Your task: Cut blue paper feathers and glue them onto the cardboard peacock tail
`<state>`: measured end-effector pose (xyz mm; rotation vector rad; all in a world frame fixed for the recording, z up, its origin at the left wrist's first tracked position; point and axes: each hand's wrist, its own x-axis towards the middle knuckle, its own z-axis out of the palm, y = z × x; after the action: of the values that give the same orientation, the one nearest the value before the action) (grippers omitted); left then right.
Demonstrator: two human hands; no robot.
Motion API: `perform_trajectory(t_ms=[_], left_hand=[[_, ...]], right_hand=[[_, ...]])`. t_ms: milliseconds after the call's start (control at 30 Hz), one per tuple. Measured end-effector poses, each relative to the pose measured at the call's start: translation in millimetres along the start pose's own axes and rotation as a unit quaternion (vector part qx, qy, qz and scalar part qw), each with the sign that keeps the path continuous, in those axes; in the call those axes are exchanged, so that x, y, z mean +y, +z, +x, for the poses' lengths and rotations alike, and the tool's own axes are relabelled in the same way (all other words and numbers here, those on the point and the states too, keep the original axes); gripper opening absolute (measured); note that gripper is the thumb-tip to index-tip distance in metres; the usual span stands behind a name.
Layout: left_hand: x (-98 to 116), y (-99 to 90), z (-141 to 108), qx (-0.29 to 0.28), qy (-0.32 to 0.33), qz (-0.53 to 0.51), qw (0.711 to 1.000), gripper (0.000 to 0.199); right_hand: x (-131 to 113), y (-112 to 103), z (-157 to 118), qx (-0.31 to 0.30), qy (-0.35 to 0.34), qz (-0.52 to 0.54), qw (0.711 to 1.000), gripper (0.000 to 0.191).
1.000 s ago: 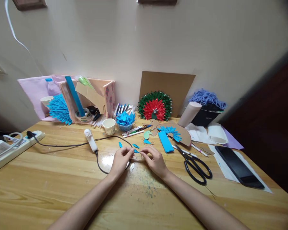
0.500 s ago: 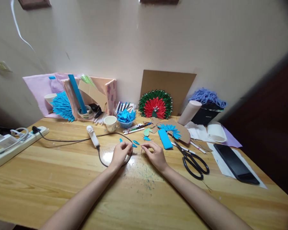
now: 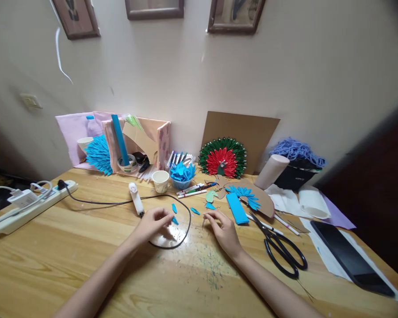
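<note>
Pale wall (image 3: 185,79) with framed pictures, rising behind a wooden table (image 3: 96,265); head view. Both forearms reach in across the table's near edge.

Right hand (image 3: 224,230): thumb and forefinger pinched together on a thin dark strand (image 3: 203,222), which hangs from the fingertips above the middle of the table. Left hand (image 3: 154,224): fingers curled, thumb and forefinger drawn close; whether anything lies between them cannot be told. Just beyond its fingertips lies a pointed blue piece (image 3: 175,220), with a second blue piece (image 3: 174,208) slightly farther off and a third blue piece (image 3: 195,211) between the hands.

Around them, a black cord (image 3: 189,221) loops across the wood beside the left hand; a white handheld tool (image 3: 136,198) lies to that hand's far left. Toward the far edge stand a paper cup (image 3: 161,182), a bowl of blue cuttings (image 3: 181,176) and a green-and-red fan-shaped peacock (image 3: 222,159) before a brown board (image 3: 242,132). Right of the right hand: a folded blue strip (image 3: 237,209), and black-handled scissors (image 3: 278,247) with blades slightly parted. Toward the right edge, a dark phone (image 3: 351,256) on white paper; at the left edge, a power strip (image 3: 36,212).
</note>
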<state>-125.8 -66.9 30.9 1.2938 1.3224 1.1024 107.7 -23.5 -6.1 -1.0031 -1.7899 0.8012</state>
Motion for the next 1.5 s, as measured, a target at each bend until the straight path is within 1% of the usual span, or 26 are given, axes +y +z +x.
perform_trajectory(t_ms=[67,100,133,167,233,300,333,400,433,500,533,600,633,667,700,733,800,833,900,967,1033,1067,1133,1233,1400,1500], left_hand=[[4,-28.5,-11,-0.035,0.006,0.004,0.999,0.021],[5,-43.3,-16,-0.032,0.008,0.003,0.999,0.019],[5,-58.0,-20,-0.012,0.011,-0.006,1.0,0.018],[4,-71.9,-23,0.019,0.02,-0.02,0.999,0.019],[3,-96.2,-26,0.12,0.039,-0.086,0.988,0.015],[2,-114.4,-26,0.215,0.069,-0.179,0.958,0.014],[1,-121.2,-25,0.249,0.086,-0.22,0.939,0.015],[-2,-131.0,-22,0.3,0.11,-0.275,0.907,0.017],[-5,-134.4,-21,0.323,0.109,-0.286,0.895,0.02],[-12,-138.8,-16,0.383,0.078,-0.27,0.88,0.027],[-18,-140.0,-14,0.404,0.053,-0.241,0.881,0.03],[-29,-140.7,-9,0.431,0.018,-0.166,0.887,0.035],[-35,-140.5,-8,0.434,0.019,-0.133,0.891,0.036],[-40,-140.0,-6,0.437,0.024,-0.105,0.893,0.036],[-44,-139.4,-6,0.439,0.031,-0.08,0.894,0.036],[-47,-138.8,-5,0.439,0.036,-0.059,0.896,0.036],[-51,-137.4,-5,0.44,0.045,-0.024,0.897,0.035],[-52,-136.7,-5,0.44,0.048,-0.01,0.897,0.035],[-52,-134.6,-6,0.439,0.054,0.016,0.897,0.034],[-51,-131.2,-6,0.436,0.061,0.044,0.897,0.032],[-48,-126.6,-6,0.428,0.071,0.076,0.898,0.031],[-47,-124.1,-6,0.423,0.075,0.086,0.899,0.03],[-46,-119.4,-6,0.41,0.078,0.096,0.904,0.03],[-44,-114.1,-6,0.389,0.073,0.097,0.913,0.03],[-42,-110.7,-7,0.38,0.073,0.101,0.917,0.029],[-40,-109.9,-8,0.374,0.066,0.095,0.92,0.029]], right_hand=[[4,-2,3,0.007,0.006,0.001,1.0,0.023],[6,-4,5,0.015,0.01,-0.004,1.0,0.023],[7,-5,7,0.024,0.013,-0.012,1.0,0.022],[8,-6,10,0.033,0.016,-0.02,0.999,0.021],[5,-5,18,0.045,0.019,-0.022,0.999,0.02],[-4,5,28,0.045,0.017,-0.004,0.999,0.021],[-11,13,34,0.038,0.012,0.009,0.999,0.021],[-28,37,43,0.01,-0.008,0.034,0.999,0.021],[-37,53,47,-0.016,-0.025,0.043,0.999,0.02],[-52,89,54,-0.077,-0.053,0.048,0.994,0.019],[-58,109,56,-0.101,-0.06,0.042,0.992,0.022],[-64,150,61,-0.099,-0.067,0.009,0.993,0.036],[-64,169,63,-0.092,-0.067,-0.009,0.993,0.044],[-63,186,66,-0.085,-0.063,-0.022,0.994,0.046],[-62,200,69,-0.088,-0.059,-0.03,0.994,0.043],[-60,212,72,-0.092,-0.05,-0.034,0.994,0.034],[-60,223,76,-0.109,-0.036,-0.028,0.993,0.014],[-60,223,76,-0.115,-0.032,-0.023,0.993,0.008],[-63,212,71,-0.117,-0.033,-0.001,0.993,0.012],[-67,192,61,-0.118,-0.036,0.043,0.991,0.018],[-69,172,47,-0.145,-0.038,0.08,0.986,0.022],[-70,163,40,-0.158,-0.038,0.088,0.983,0.023],[-69,151,30,-0.162,-0.03,0.092,0.982,0.024],[-65,146,23,-0.168,-0.024,0.084,0.982,0.023],[-63,149,22,-0.19,-0.021,0.075,0.979,0.02],[-62,150,22,-0.192,-0.021,0.072,0.978,0.018]])
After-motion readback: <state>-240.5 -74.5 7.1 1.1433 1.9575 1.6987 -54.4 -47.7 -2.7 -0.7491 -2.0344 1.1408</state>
